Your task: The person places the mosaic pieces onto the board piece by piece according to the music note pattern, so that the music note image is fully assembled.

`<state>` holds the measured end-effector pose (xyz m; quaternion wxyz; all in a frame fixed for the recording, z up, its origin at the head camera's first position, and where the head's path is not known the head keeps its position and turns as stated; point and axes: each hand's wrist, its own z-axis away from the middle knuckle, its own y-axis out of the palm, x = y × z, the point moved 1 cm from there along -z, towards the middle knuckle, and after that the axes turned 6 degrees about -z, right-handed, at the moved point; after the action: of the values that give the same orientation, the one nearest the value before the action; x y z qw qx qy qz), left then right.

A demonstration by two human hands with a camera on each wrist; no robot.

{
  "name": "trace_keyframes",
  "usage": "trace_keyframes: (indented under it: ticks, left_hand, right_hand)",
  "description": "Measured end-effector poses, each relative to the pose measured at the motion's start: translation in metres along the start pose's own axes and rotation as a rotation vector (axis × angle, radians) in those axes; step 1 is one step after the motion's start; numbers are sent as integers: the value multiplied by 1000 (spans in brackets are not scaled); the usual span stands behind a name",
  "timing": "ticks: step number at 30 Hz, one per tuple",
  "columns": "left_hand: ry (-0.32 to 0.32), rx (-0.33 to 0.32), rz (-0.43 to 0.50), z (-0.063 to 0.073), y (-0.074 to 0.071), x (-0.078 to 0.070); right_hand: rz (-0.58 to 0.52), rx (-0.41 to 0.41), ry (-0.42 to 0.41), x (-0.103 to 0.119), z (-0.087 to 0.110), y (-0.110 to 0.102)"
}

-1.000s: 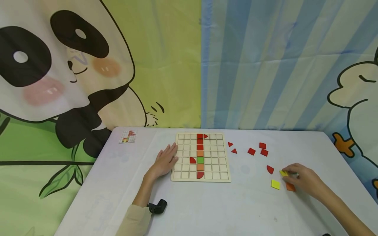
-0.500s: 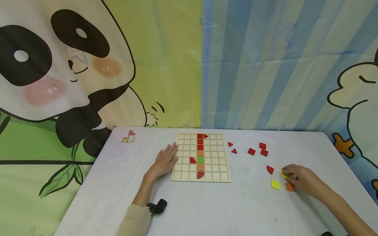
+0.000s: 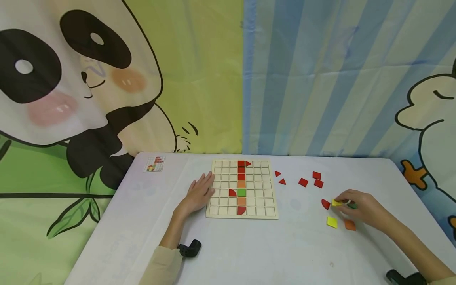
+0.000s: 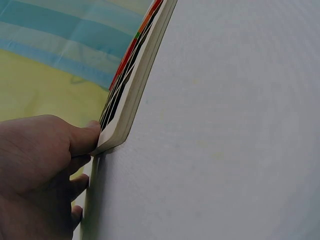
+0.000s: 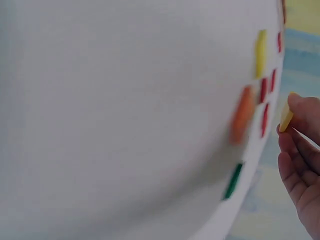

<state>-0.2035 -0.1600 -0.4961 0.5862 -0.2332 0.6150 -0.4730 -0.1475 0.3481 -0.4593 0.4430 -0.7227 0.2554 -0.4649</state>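
Observation:
A pale wooden grid board [image 3: 260, 190] lies mid-table, with red, orange and green pieces set in a column and a few beside it. My left hand [image 3: 197, 194] rests against its left edge, fingers extended; the left wrist view has the thumb touching the board's frame [image 4: 131, 107]. Over on the right, my right hand [image 3: 361, 206] pinches a yellow tile [image 5: 286, 116] between thumb and fingers, raised off the table. Under that hand lies a green piece [image 5: 233, 181], mostly covered in the head view. An orange tile [image 3: 350, 225] and another yellow tile [image 3: 332, 222] lie nearby.
Right of the board are a red quarter-round [image 3: 325, 204], several red squares [image 3: 303, 182] and two red triangles [image 3: 282, 181]. A small pattern card [image 3: 154, 164] lies at the table's back left. A printed curtain [image 3: 285, 79] hangs behind the table.
My right hand has lifted the yellow tile and shifted slightly left and up in the head view, uncovering part of the green piece. The left hand has stayed still.

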Motion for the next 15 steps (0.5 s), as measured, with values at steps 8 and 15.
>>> trace_keyframes:
  ticks: [8,15]
  left_hand:
    - [-6,-10,3,2,-1,0]
    - [3,-13,16,1,-1,-2]
  right_hand:
    - [-219,52,-209,85,-59,23]
    - [-232,278,-317,157,-111,76]
